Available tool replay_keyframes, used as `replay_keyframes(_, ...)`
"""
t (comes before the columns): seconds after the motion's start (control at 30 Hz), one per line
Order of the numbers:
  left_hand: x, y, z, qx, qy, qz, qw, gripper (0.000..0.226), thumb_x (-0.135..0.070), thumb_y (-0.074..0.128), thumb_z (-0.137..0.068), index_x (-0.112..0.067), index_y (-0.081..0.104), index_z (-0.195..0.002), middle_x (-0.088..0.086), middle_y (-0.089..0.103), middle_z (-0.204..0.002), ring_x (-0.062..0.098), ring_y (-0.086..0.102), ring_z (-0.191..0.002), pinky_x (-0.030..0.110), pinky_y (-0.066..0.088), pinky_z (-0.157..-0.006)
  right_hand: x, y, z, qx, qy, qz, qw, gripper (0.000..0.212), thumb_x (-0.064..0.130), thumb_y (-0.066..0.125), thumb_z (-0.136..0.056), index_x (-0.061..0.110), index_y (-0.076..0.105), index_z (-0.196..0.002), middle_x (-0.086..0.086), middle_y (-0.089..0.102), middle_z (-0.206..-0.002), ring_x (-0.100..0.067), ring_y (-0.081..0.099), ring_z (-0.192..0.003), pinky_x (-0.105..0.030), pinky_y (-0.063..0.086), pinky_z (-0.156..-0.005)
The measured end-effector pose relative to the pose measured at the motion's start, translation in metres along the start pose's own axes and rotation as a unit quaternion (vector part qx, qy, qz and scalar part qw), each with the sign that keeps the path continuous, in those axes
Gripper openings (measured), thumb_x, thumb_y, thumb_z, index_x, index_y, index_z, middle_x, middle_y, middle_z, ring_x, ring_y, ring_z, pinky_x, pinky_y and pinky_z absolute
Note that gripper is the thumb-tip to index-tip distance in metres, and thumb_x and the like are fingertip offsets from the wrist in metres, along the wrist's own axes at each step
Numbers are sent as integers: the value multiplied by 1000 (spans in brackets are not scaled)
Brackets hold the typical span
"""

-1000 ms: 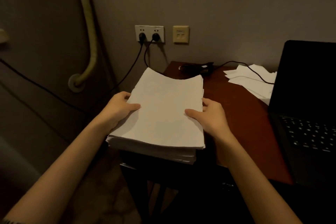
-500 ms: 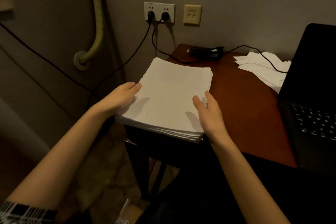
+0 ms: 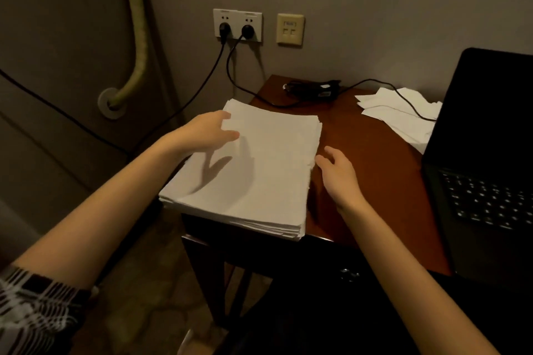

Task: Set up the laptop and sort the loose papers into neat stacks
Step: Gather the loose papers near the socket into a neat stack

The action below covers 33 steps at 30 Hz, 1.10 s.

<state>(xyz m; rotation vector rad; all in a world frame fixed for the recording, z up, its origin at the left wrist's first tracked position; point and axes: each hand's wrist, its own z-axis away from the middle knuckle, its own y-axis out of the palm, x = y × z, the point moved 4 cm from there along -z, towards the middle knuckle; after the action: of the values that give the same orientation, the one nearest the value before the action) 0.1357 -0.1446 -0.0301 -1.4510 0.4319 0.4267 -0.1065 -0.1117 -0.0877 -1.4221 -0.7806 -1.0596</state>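
A thick paper stack (image 3: pixel 253 170) overhangs the glossy wooden bench (image 3: pixel 372 153) corner. Left hand (image 3: pixel 207 132) hovers open above it. Right hand (image 3: pixel 337 173) is open beside its edge.

Paper stack (image 3: pixel 259 170) on the desk's (image 3: pixel 372 147) left corner, laptop (image 3: pixel 484 181) right (loose sheets (image 3: pixel 403 115) behind)

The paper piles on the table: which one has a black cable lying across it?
The loose pile at the back, beside the laptop: a black cable runs over it. The thick stack between the hands has none.

Dim warm light; soft shadows; wide-angle bowing
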Motion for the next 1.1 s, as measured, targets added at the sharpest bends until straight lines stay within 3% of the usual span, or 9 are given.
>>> replay_keyframes(0.1,-48,18,-21,30,75,-40,996,49,-31,52,-96,-17,40,-142,7,50,-138,19,52,-115,25,37,-86,-9,-17,-24,-53,-11,39,998,46,20,45,-99,18,36,-144,-1,33,-151,-21,31,-139,-40,31,-113)
replay_keyframes(0.33,-140,82,-66,86,215,-104,967,34,-25,55,-95,-16,57,-128,4,55,-134,18,53,-119,23,39,-87,-23,-52,-80,-139,-32,121,982,38,9,47,-95,11,48,-132,-5,42,-141,-19,40,-130,-29,33,-106)
replay_keyframes(0.57,-201,123,-121,113,266,-133,948,34,-22,55,-94,-16,58,-127,5,53,-134,19,50,-121,28,41,-96,-41,-91,-134,-220,38,218,950,32,15,45,-97,8,54,-126,-7,20,-155,-23,23,-142,-34,29,-111)
replay_keyframes(0.67,-216,138,-144,116,270,-123,948,36,-23,56,-93,-18,57,-128,5,52,-134,21,50,-121,32,43,-101,-45,-94,-152,-201,61,338,917,41,24,42,-99,10,44,-138,-12,7,-159,-26,2,-147,-38,13,-119)
replay_keyframes(0.8,-209,156,-166,75,233,-46,968,47,-21,55,-94,-24,43,-139,2,46,-140,20,46,-126,33,42,-102,-47,-96,-179,-187,69,455,868,48,33,35,-100,11,38,-142,-16,2,-158,-29,-6,-146,-46,-3,-118)
replay_keyframes(0.93,-189,177,-165,24,185,113,976,68,-14,57,-92,-27,22,-150,-2,33,-152,16,35,-137,31,33,-109,-47,-101,-206,-172,79,495,848,50,36,31,-99,14,36,-144,-16,1,-159,-31,-7,-146,-52,-7,-115)
replay_keyframes(1.1,-183,176,-179,-8,148,205,968,69,-10,58,-92,-26,22,-149,0,41,-145,17,41,-133,31,38,-104,-44,-105,-234,-156,98,511,840,48,36,28,-98,16,45,-138,-16,4,-158,-31,-5,-146,-55,-6,-114)
